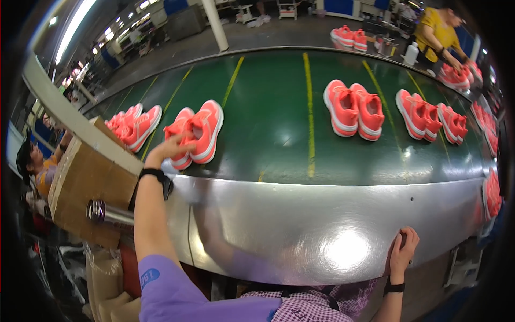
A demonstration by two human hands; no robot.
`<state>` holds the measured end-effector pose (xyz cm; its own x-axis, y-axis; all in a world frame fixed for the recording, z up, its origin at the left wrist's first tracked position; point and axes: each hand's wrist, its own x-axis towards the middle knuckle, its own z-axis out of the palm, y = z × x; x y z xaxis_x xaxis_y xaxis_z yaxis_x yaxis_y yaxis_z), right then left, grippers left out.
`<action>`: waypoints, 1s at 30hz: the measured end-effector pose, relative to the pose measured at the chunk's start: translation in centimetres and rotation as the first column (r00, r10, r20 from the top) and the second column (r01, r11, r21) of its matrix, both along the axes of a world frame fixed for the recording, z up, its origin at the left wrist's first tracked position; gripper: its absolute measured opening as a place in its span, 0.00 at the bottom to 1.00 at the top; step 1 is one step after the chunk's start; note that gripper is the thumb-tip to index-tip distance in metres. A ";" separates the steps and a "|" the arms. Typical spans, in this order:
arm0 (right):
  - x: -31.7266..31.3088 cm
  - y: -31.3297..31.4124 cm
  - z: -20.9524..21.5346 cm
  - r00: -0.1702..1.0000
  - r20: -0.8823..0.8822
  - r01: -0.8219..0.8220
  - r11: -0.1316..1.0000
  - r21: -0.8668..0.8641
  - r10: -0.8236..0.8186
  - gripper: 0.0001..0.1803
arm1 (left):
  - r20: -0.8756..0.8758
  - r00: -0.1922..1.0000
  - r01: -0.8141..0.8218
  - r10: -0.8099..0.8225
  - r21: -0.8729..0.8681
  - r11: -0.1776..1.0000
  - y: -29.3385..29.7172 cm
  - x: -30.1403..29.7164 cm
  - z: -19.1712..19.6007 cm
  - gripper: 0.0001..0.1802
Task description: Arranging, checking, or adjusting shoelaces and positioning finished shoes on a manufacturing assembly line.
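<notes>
I have the left hand (170, 149) at ten o'clock from the middle of my view, laid over the heel end of a pair of coral shoes (208, 129) on the green belt (263, 118). Its fingers are spread and bent against the shoes; from here I cannot tell whether they grip. The right hand (405, 249) is at four o'clock, resting at the near edge of the steel bench (284, 220), thumb a little apart from the curled fingers.

Crowding the left forearm, a white post (86, 115) slants up at half past nine, partly blocking my view of a second pair (140, 129) just beyond. Along the belt I see a third pair (346, 110) at two o'clock and more coral shoes (419, 115) further round toward three. Past the far rim, at two, a person in yellow (429, 29) has hands on other shoes. Another person (35, 161) shows at nine, behind the carton.

As for containers: the brown carton (80, 185) sits at nine, its inside hidden from me. A steel flask (117, 216) leans sideways at half past eight. At eight, a clear bag (102, 268) wraps something tan. A white bottle (411, 54) stands at two, contents unreadable.
</notes>
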<state>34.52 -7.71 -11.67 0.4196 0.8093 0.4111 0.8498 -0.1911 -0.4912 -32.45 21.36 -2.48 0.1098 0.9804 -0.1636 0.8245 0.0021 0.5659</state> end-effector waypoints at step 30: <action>-16.7 0.6 7.2 0.716 -0.337 -0.645 0.764 0.013 0.611 0.41 | -0.167 0.967 0.253 -0.190 0.632 0.732 -25.6 27.7 -0.7 0.28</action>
<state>17.80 -7.13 -4.49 -0.1121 0.9601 0.2560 0.6015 0.2706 -0.7516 -4.76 -4.20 -3.15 0.3540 0.8039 0.4779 0.7995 -0.5253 0.2914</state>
